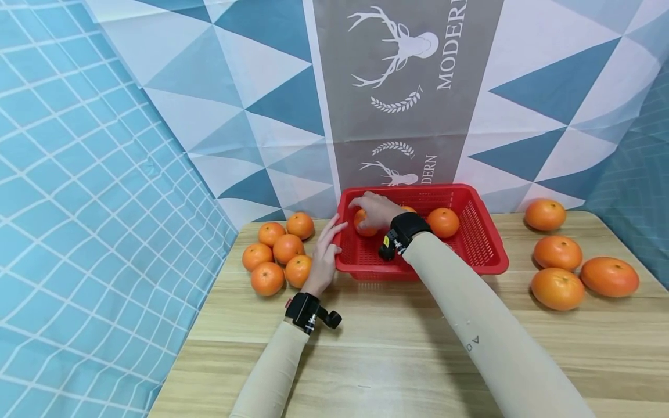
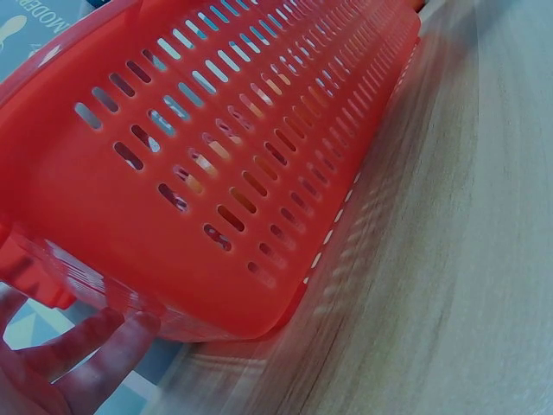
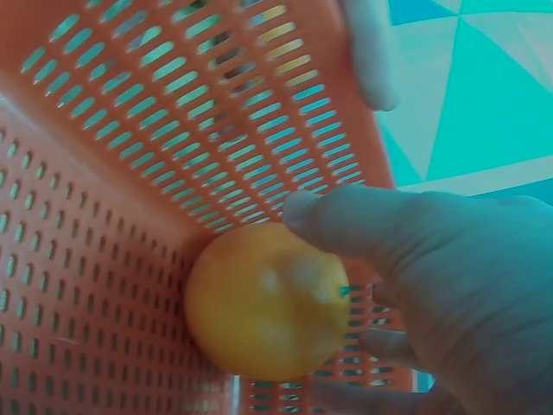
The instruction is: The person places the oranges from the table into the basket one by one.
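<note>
A red slotted plastic basket (image 1: pixel 366 268) stands at the table's back. My left hand (image 1: pixel 325 258) rests against its left end with fingers extended; in the left wrist view, fingertips (image 2: pixel 130 333) touch the end wall below the rim. Inside the basket, my right hand (image 1: pixel 377 210) hovers over an orange (image 1: pixel 360 219) in the left part. The right wrist view shows that orange (image 3: pixel 259 303) against the slotted wall, thumb (image 3: pixel 346 220) spread above it and fingers loosely beyond. Another orange (image 1: pixel 443 223) lies farther right in the basket, and one (image 1: pixel 409 208) is partly hidden behind my right wrist.
Several small oranges (image 1: pixel 288 248) sit in a cluster left of the basket, close to my left hand. Several larger oranges (image 1: pixel 557 253) lie on the right side of the wooden table (image 1: pixel 376 354). A patterned cloth (image 1: pixel 272 75) hangs behind the basket.
</note>
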The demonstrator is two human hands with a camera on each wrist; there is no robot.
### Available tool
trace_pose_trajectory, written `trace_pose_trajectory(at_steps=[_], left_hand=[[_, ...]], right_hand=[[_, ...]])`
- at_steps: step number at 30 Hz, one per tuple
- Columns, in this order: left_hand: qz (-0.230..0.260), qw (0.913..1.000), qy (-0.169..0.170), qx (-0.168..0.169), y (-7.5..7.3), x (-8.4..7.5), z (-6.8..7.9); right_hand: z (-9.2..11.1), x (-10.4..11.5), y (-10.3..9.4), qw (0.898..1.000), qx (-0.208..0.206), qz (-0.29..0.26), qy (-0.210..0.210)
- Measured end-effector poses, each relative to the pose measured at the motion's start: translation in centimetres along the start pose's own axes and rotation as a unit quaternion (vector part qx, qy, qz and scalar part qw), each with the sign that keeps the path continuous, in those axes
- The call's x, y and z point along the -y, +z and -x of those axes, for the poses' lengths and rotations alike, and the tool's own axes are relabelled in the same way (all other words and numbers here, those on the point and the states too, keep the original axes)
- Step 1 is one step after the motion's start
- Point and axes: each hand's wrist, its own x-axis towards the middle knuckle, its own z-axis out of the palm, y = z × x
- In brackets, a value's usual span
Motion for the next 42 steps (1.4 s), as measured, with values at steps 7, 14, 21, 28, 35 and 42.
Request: trace_pose_trajectory(at_steps=[7, 14, 21, 28, 35, 42], left_hand=[[-0.015, 0.9999, 0.004, 0.0, 0.0, 0.0, -0.1], [-0.006, 1.0, 0.004, 0.001, 0.0, 0.0, -0.1], [-0.003, 0.9999, 0.011, -0.002, 0.0, 1.3, -0.3], [-0.019, 0.9996, 0.019, -0.004, 0.1, 0.4, -0.1], [-0.014, 0.9996, 0.023, -0.009, 0.1, 0.6, 0.0], [-0.023, 0.9996, 0.016, -0.01, 0.1, 0.2, 0.1]], right_hand=[[0.9, 1.1, -1.7, 0.999, -0.037, -0.01, -0.012], [1.0, 1.8, -2.7, 0.999, -0.049, -0.007, -0.021], [1.5, 1.8, -3.1, 0.999, -0.047, -0.007, -0.023], [2.7, 1.1, -3.8, 0.998, -0.056, -0.019, -0.024], [3.6, -0.9, -4.3, 0.997, -0.069, -0.005, -0.026], [4.8, -3.1, -5.1, 0.997, -0.076, 0.009, -0.006]])
